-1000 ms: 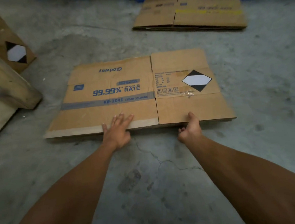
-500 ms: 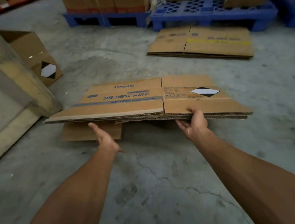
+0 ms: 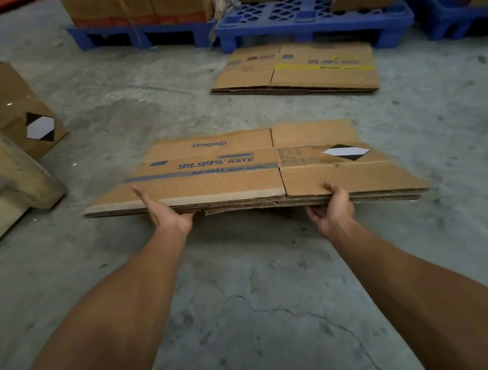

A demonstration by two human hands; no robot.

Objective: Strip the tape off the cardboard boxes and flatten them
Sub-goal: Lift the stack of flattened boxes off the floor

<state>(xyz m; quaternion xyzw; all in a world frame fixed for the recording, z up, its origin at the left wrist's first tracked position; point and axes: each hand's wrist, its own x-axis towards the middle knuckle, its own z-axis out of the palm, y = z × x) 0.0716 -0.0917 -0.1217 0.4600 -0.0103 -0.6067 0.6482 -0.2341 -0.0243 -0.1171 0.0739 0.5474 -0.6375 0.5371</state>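
Flattened box held level above the concrete floor, near edge gripped by left hand and right hand (thumbs on top), another flat stack beyond, before blue pallets.

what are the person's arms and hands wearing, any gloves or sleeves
Nothing shows: the left hand and right hand are bare, no gloves, rings or watch in view. Both forearms are bare to the frame's edge, no sleeves visible.

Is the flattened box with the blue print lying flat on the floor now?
No, both hands, left hand and right hand, hold the flattened box above the floor.
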